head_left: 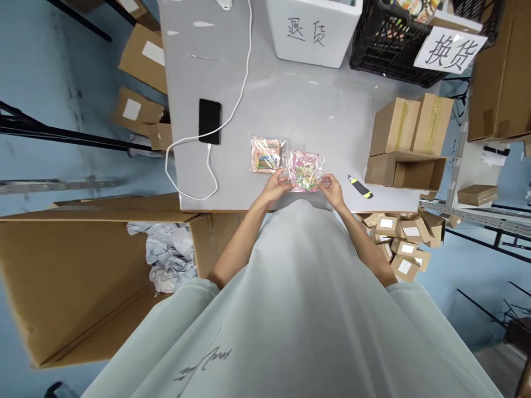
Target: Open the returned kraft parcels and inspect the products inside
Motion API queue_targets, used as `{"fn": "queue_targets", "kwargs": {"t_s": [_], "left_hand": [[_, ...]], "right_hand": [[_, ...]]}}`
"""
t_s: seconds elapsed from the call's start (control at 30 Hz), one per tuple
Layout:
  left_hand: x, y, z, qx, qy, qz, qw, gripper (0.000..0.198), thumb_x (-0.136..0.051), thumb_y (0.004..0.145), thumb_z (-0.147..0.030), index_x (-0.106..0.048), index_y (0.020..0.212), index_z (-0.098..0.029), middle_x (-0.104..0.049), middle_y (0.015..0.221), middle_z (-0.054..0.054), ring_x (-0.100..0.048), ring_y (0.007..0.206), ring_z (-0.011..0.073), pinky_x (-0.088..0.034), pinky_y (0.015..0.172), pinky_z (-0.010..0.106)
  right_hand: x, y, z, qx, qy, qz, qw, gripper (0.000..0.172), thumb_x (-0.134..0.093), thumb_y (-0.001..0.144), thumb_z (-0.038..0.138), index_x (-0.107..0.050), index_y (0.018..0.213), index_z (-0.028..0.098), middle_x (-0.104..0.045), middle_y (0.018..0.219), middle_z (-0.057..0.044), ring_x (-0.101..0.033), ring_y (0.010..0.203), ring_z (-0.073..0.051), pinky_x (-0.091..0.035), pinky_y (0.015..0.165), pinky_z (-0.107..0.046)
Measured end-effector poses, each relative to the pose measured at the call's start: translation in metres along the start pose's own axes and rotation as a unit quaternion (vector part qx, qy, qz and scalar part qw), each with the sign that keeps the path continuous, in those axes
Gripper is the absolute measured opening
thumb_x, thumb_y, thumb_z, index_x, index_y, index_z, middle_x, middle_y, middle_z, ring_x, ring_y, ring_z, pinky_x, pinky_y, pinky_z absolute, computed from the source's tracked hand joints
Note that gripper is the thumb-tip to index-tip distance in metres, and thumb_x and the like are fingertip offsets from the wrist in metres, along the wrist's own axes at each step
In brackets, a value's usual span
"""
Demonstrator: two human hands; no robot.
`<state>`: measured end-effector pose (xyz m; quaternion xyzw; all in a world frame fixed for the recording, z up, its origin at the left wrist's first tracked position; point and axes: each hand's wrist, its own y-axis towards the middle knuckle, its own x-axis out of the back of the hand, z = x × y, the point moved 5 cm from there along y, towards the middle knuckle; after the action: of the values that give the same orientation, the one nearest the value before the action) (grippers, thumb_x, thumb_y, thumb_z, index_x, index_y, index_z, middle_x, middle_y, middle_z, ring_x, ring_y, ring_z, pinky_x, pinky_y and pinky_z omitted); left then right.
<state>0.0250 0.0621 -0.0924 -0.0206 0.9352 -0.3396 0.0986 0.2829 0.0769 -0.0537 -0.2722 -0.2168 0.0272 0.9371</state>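
Near the front edge of the grey table (pixel 298 105) a pink patterned packet in clear plastic (pixel 306 170) is held between both hands. My left hand (pixel 277 186) pinches its left side, and my right hand (pixel 331 189) pinches its right edge. Just left of it lies a second clear-wrapped packet (pixel 266 155) with an orange and blue print, close to my left fingertips. A black and yellow box cutter (pixel 360 187) rests on the table to the right of my right hand.
A black phone (pixel 209 121) with a white cable (pixel 244 83) lies left. At the back stand a white bin (pixel 313 36) and a black crate (pixel 385 50). Small cardboard boxes (pixel 394 127) stand right. A large open carton (pixel 83 276) holding crumpled plastic is below left.
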Motion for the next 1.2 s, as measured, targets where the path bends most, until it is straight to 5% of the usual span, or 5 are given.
{"fn": "queue_targets", "kwargs": {"t_s": [0.2,0.4,0.7,0.93,1.2], "left_hand": [[-0.034,-0.002,-0.006,-0.017,0.016,-0.005,1.000,0.086,-0.097,0.066,-0.023,-0.068,0.147,-0.020,-0.078,0.123,0.012,-0.071,0.136,0.0319,-0.062,0.106,0.039],[-0.038,-0.003,-0.006,-0.017,0.022,-0.074,0.997,0.076,-0.100,0.067,-0.021,-0.070,0.136,-0.021,-0.074,0.102,0.005,-0.074,0.127,0.0316,-0.064,0.107,0.044],[-0.040,-0.017,-0.004,-0.005,-0.040,-0.064,0.997,0.070,-0.094,0.075,-0.029,-0.075,0.142,-0.024,-0.079,0.111,0.007,-0.078,0.111,0.0241,-0.065,0.105,0.043],[-0.047,-0.021,-0.009,-0.027,-0.093,-0.039,0.995,0.058,-0.094,0.079,-0.023,-0.076,0.134,-0.024,-0.081,0.107,0.004,-0.080,0.108,0.0209,-0.065,0.109,0.041],[-0.048,-0.030,-0.011,-0.044,-0.188,-0.023,0.981,0.058,-0.107,0.065,-0.019,-0.072,0.111,-0.024,-0.080,0.098,-0.001,-0.081,0.095,0.0161,-0.068,0.092,0.028]], "right_hand": [[0.030,0.002,-0.005,0.013,0.056,0.002,0.998,0.040,-0.084,0.091,0.063,-0.067,0.089,0.027,-0.076,0.094,-0.004,-0.070,0.093,-0.024,-0.063,0.097,-0.038],[0.065,0.002,-0.019,-0.015,0.217,0.035,0.975,0.058,-0.090,0.077,0.078,-0.064,0.088,0.027,-0.068,0.086,0.000,-0.068,0.090,-0.020,-0.064,0.089,-0.035],[0.064,-0.005,-0.015,0.015,0.198,0.099,0.975,0.061,-0.097,0.072,0.079,-0.074,0.092,0.026,-0.076,0.088,-0.004,-0.076,0.091,-0.026,-0.069,0.090,-0.043],[0.079,-0.003,-0.004,0.094,0.063,0.038,0.993,0.041,-0.075,0.103,0.063,-0.075,0.090,0.025,-0.080,0.088,-0.007,-0.081,0.092,-0.030,-0.066,0.101,-0.047],[0.090,-0.017,0.015,0.172,0.012,-0.091,0.981,0.037,-0.075,0.101,0.063,-0.076,0.096,0.026,-0.085,0.103,-0.006,-0.079,0.085,-0.025,-0.067,0.090,-0.043]]}}
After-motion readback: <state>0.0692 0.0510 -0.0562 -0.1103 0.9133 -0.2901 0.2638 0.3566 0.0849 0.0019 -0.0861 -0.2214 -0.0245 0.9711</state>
